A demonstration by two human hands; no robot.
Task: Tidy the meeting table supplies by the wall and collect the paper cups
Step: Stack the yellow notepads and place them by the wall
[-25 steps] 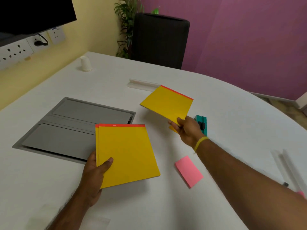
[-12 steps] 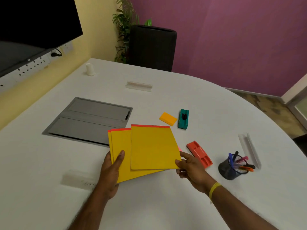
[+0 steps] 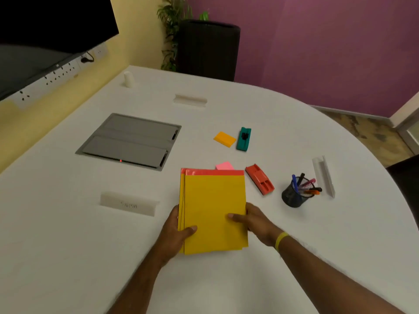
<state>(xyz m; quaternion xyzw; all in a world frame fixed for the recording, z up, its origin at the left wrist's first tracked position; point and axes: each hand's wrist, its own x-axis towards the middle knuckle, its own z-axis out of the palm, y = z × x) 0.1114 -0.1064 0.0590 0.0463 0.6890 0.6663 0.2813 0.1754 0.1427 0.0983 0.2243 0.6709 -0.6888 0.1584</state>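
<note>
Office meeting room indicated: large white tabletop (image 3: 283, 257) with inset cable box (image 3: 129, 141), wall-mounted screen (image 3: 45, 26), socket strip (image 3: 52, 78), name plates (image 3: 128, 203), pen cup (image 3: 294, 196).

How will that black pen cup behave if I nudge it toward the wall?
The pen cup looks like light mesh, so it probably slides easily. Its pens lean out to one side, so a high push may tip it. Push low.
</note>
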